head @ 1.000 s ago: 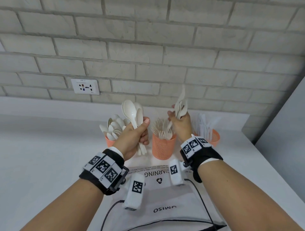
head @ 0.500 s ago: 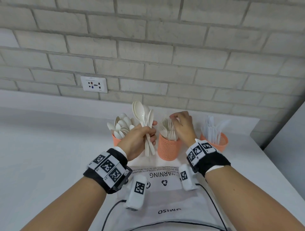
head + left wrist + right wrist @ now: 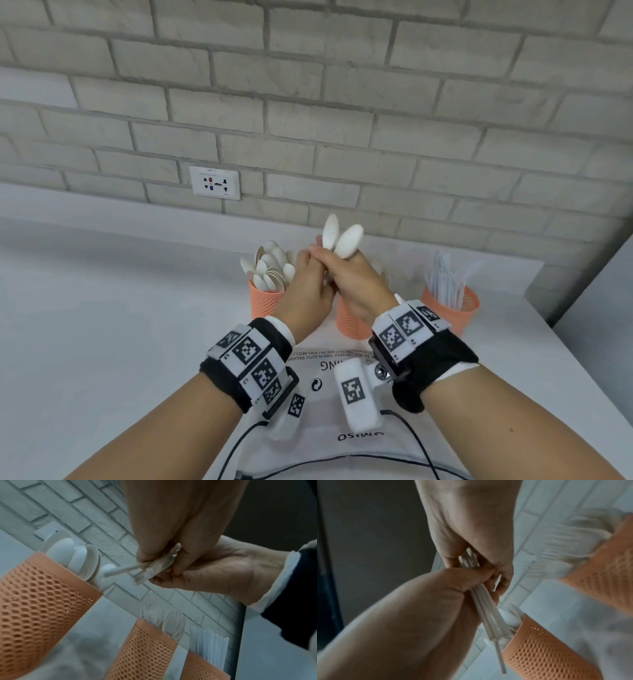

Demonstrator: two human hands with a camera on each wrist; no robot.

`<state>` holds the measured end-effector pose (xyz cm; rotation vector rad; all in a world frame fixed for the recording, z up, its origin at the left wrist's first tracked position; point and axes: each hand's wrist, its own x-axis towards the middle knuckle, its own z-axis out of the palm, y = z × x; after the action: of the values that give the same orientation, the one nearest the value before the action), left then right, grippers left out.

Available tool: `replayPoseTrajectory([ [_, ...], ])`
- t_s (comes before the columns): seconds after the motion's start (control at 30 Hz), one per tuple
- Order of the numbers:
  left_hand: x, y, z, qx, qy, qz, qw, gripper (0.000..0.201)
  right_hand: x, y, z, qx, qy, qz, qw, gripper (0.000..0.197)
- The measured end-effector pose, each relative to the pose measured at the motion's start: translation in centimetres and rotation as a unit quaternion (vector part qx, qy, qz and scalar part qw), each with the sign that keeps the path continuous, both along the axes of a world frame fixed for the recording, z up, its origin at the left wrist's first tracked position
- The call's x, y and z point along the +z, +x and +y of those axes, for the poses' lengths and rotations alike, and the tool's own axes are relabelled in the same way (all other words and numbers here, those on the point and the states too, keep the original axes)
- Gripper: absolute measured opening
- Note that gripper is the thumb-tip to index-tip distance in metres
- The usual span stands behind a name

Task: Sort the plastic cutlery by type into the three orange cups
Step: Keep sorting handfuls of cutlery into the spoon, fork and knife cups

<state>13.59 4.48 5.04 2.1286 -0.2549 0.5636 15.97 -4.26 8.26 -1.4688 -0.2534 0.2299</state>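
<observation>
Both hands clenched together round 1 bundle of spoons, left hand and right hand touching, bowls upward, likely to square the handles. Held just above the spoon cup; fork cup and knife cup alongside on the tabletop.

Before you runs a white counter that meets the brick wall. On it stand three orange mesh cups in a row: the left cup with spoons, the middle cup partly hidden, the right cup with knives. Nearer you lies a printed plastic bag, with black cables across it.
</observation>
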Motion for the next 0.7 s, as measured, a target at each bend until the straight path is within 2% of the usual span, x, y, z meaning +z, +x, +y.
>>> replayPoseTrajectory([
  [0.07,0.0,-0.6,0.4,-0.028,0.018,-0.003,0.999,0.051,0.1,-0.1,-0.2,0.013,0.057,0.032,0.998,0.016],
  [0.17,0.5,-1.5,1.7,-0.08,0.047,0.011,0.996,0.064,0.3,0.6,-0.3,0.004,0.056,0.005,0.998,0.021],
  [0.23,1.0,-1.4,3.5,-0.043,0.031,0.008,0.999,0.06,0.7,1.3,-0.1,-0.056,0.074,-0.012,0.996,0.013],
  [0.33,1.1,-0.3,7.6,0.07,-0.079,0.02,0.994,0.056,1.3,2.4,0.0,-0.153,0.095,-0.063,0.982,0.014],
  [0.4,0.5,0.5,9.7,0.106,-0.119,0.077,0.984,0.076,1.1,3.0,0.4,-0.175,0.103,-0.085,0.975,0.011],
  [0.5,-1.4,1.2,10.2,0.061,-0.131,0.188,0.972,0.116,0.2,4.0,2.0,-0.212,0.104,-0.093,0.967,0.006],
  [0.57,-2.9,1.8,9.9,0.031,-0.166,0.213,0.962,0.123,-0.1,4.7,3.2,-0.219,0.111,-0.097,0.964,0.008],
  [0.63,-4.0,2.4,9.8,0.047,-0.188,0.2,0.961,0.127,-0.3,5.5,4.3,-0.203,0.112,-0.111,0.966,0.006],
  [0.7,-4.3,2.9,9.8,0.062,-0.183,0.19,0.963,0.125,-0.8,6.2,5.3,-0.173,0.062,-0.134,0.974,0.011],
])
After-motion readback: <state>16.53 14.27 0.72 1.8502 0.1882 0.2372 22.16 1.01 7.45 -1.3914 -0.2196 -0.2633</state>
